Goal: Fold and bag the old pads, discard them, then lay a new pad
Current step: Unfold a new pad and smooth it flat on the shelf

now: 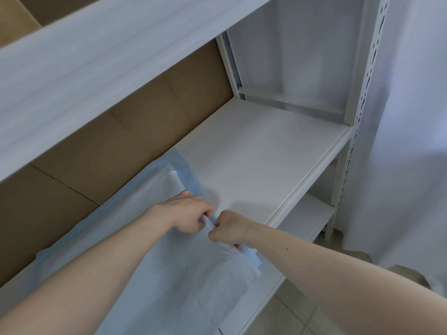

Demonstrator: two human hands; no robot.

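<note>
A white pad with a blue border lies spread over the left part of the white shelf. Its far right corner is lifted and bunched. My left hand grips the pad's right edge with curled fingers. My right hand pinches the same edge just to the right, knuckles almost touching the left hand. A strip of the blue border hangs out below my right hand, near the shelf's front edge.
Brown cardboard lines the back of the shelf. An upper shelf board overhangs at the top left. White perforated uprights stand at the right, with a lower shelf, a white curtain and tiled floor.
</note>
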